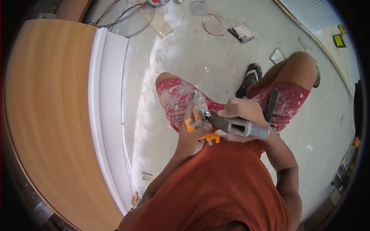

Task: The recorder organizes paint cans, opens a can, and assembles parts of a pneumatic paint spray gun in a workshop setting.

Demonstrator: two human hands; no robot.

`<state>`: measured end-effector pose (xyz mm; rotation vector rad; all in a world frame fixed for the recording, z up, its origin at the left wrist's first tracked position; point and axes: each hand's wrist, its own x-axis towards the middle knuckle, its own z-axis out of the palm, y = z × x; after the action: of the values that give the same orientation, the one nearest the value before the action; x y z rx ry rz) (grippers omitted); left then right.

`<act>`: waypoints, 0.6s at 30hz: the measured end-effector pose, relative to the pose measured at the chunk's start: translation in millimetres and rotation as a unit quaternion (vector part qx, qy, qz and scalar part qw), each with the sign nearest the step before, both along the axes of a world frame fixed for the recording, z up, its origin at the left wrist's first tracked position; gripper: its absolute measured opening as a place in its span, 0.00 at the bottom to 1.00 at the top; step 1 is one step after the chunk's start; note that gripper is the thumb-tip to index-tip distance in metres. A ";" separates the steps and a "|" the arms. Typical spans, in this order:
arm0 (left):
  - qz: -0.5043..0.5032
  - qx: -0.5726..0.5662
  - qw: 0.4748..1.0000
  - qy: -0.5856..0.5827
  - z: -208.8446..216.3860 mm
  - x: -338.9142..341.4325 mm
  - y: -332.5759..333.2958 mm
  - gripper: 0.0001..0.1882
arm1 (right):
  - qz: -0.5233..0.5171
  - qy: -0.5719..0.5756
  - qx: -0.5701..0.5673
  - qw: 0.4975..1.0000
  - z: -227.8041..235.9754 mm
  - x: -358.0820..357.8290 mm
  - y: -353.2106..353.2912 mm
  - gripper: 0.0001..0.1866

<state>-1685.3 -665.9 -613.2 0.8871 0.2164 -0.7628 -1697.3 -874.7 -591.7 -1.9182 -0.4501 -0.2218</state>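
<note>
In front of my belly, my left hand point(189, 134) is wrapped round a small grey metal piece with bright orange parts point(210, 137); its exact kind is hard to make out, and it is slightly blurred. My right hand point(246, 111) is closed on a claw hammer point(246, 129) near its head. The hammer's claw points left and meets the metal piece at a bolt-like end. A black bar point(271, 104) sticks out beyond my right hand over my thigh; whether it is the hammer's handle I cannot tell.
A wood-faced panel with a white edge point(94, 96) stands close on my left. Ahead on the dusty floor lie coiled cable point(127, 19), a tile piece point(158, 23), a tool with a dark handle point(237, 35) and square plates point(198, 8). My sandalled foot point(252, 79) is at right.
</note>
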 end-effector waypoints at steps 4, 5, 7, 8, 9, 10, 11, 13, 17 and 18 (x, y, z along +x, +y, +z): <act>0.024 -0.073 0.994 0.076 7.0 18.2 4.5 0.17 | -0.048 -0.011 0.159 0.986 2.1 6.0 4.4 0.18; 0.026 -0.073 0.994 0.072 7.6 21.9 6.8 0.17 | -0.046 -0.015 0.159 0.986 4.7 10.4 1.7 0.18; 0.007 -0.082 0.990 0.115 7.4 26.7 8.8 0.14 | -0.093 -0.060 0.141 0.984 6.8 19.3 -7.4 0.16; 0.007 -0.082 0.990 0.115 6.4 29.6 9.1 0.14 | -0.127 -0.046 0.130 0.982 11.9 24.5 -9.2 0.13; 0.013 -0.114 0.986 0.124 5.6 33.5 8.0 0.13 | -0.164 -0.012 0.147 0.975 10.6 30.8 -12.5 0.13; 0.019 -0.145 0.980 0.134 4.4 37.2 7.9 0.12 | -0.225 0.032 0.132 0.965 7.5 40.3 -13.5 0.14; 0.021 -0.145 0.980 0.132 2.5 41.4 10.5 0.12 | -0.284 0.078 0.116 0.949 1.6 53.1 -14.5 0.16; -0.019 -0.231 0.946 0.228 -7.1 49.0 18.7 0.12 | -0.318 0.160 0.121 0.927 -31.1 91.6 -28.0 0.16; -0.002 -0.278 0.929 0.243 -29.5 62.9 18.4 0.15 | -0.289 0.346 0.184 0.874 -167.3 180.8 -57.2 0.12; -0.002 -0.333 0.905 0.266 -32.7 68.0 13.5 0.17 | -0.298 0.375 0.167 0.862 -214.2 193.0 -64.2 0.11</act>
<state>-1617.3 -652.4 -646.0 0.0139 0.4028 -0.9900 -1504.3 -938.9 -805.9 -1.5851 0.6780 0.0627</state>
